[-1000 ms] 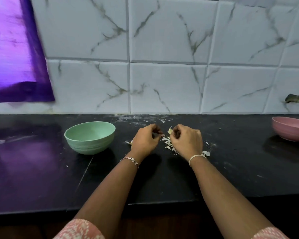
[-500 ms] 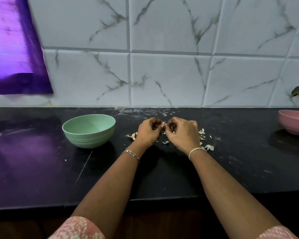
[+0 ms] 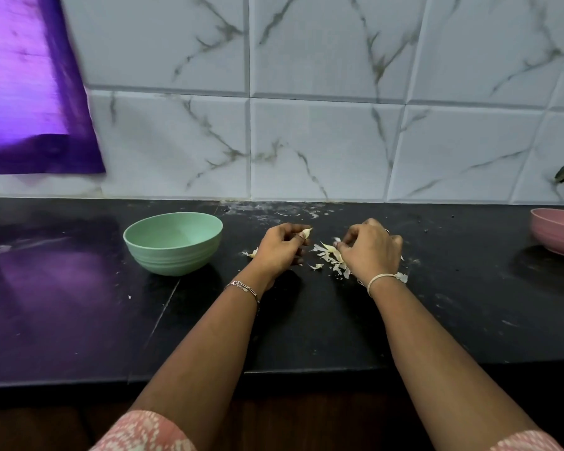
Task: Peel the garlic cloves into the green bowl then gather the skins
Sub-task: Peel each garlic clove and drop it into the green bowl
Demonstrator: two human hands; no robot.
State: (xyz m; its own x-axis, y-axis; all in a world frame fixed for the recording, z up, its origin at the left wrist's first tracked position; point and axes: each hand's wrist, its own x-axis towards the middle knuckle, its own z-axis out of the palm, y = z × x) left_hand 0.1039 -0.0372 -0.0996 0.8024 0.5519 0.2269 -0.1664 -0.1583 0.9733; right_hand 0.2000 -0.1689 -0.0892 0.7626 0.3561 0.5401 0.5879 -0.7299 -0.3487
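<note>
The two hands are now coming apart. Half a second ago they were meeting over one clove at the middle of the counter; now the left hand (image 3: 282, 247) is drawing away to the left and the right hand (image 3: 370, 252) to the right, with a dark gap of counter (image 3: 306, 320) showing between them.

The left hand is holding the garlic clove (image 3: 307, 232) at its far side, the fingers curled and the tips pinching it, so only a small pale point is sticking out. The right hand is also curling its fingers, and thumb and forefinger are pinching a scrap of skin (image 3: 336, 239). I am judging from this that one strip has just been torn off, and the clove is getting close to bare; how much skin is remaining on it I cannot tell.

The green bowl (image 3: 176, 258) is standing to the left of the left hand, apart from it, and no clove is showing in the part of its inside that I can see, so the peeling seems to be at an early stage.

The skins (image 3: 328, 257) are lying loose between and under the hands: thin, papery, curled flakes, cream-white against the black, glossy stone. The bowl is round, matt, with fine ridges near its foot. A pink bowl (image 3: 557, 242) is sitting at the far right edge.
</note>
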